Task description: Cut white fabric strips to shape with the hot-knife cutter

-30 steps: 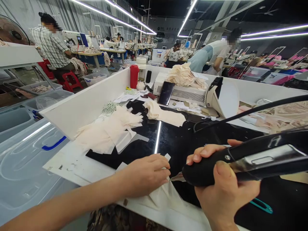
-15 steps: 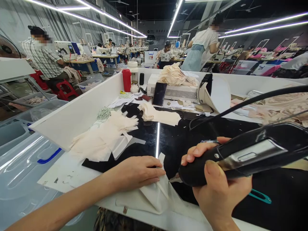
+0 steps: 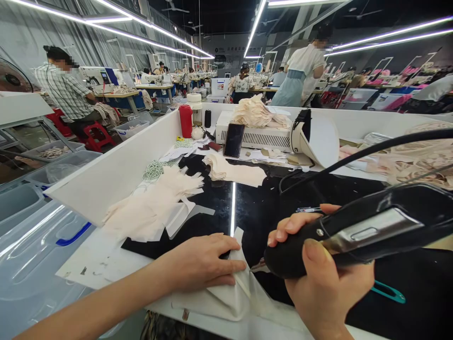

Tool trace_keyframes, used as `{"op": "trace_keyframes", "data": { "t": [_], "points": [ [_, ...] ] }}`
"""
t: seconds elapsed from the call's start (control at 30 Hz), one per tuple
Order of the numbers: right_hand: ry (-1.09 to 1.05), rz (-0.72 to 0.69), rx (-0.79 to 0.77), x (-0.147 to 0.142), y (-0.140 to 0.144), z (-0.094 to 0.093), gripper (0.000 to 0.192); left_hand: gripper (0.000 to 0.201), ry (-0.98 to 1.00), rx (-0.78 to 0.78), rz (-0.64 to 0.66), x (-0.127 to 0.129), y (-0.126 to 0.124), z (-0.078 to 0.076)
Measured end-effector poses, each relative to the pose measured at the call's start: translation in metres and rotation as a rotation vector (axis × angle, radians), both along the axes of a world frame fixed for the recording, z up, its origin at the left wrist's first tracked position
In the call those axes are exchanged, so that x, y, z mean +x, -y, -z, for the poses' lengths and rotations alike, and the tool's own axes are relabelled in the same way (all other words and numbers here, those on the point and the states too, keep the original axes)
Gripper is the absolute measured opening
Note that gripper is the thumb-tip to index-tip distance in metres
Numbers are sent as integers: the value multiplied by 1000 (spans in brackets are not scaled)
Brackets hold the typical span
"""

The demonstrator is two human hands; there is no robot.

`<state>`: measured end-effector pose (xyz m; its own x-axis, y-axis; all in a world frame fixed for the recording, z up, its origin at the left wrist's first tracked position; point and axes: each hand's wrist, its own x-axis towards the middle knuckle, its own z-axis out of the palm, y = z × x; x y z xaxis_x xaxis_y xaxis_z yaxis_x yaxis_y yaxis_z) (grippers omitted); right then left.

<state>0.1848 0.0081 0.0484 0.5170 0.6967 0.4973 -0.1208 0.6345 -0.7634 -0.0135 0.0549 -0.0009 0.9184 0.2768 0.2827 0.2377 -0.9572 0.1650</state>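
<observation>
My left hand point(image 3: 207, 262) lies flat with its fingers stretched out, pressing cream fabric point(image 3: 226, 302) onto the table's front edge. A narrow pale strip stands out past its fingertips. My right hand point(image 3: 323, 278) is wrapped round a black corded hand tool point(image 3: 357, 236) with a silver metal plate on its side. The tool's rounded end points left towards the cloth. What lies under that end is mostly hidden. A pile of cream fabric pieces point(image 3: 148, 200) rests to the left of my hands, and a smaller stack point(image 3: 237, 170) lies further back.
The black table surface point(image 3: 247, 215) has a white raised border point(image 3: 113, 165). A phone point(image 3: 234, 140), a red cup point(image 3: 185, 121), a white vented box point(image 3: 255, 138) and a sun visor point(image 3: 314, 141) stand at the back. The tool's cable point(image 3: 389, 144) arches over the right side. Co-workers sit beyond.
My left hand has shifted slightly right and down on the fabric. The tool in my right hand has moved only a little, slightly lower and to the right.
</observation>
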Motion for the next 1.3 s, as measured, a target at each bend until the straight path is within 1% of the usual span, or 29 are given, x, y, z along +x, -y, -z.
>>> {"op": "trace_keyframes", "data": {
  "t": [0.13,0.2,0.37,0.5,0.7,0.87,1.13,1.3],
  "points": [
    [-46,51,19,-2,-6,-6,45,29,0,-3,-5,1,0,1],
    [-49,53,19,-4,-9,-7,45,30,4,-7,-3,1,1,2],
    [-17,37,16,-6,-11,-4,41,28,30,-15,5,3,2,1],
    [-20,46,1,-7,-14,-5,39,28,37,-33,3,3,2,1],
    [-43,54,19,-7,-18,-4,43,29,0,-63,-7,3,2,2],
    [-29,51,-15,-7,-20,-2,40,29,22,-61,-18,4,2,3],
    [-25,60,20,-8,-28,-4,43,30,5,-93,-24,5,3,1],
    [-17,54,-9,-9,-30,-2,42,31,22,-105,-35,6,3,5]
  ]
}}
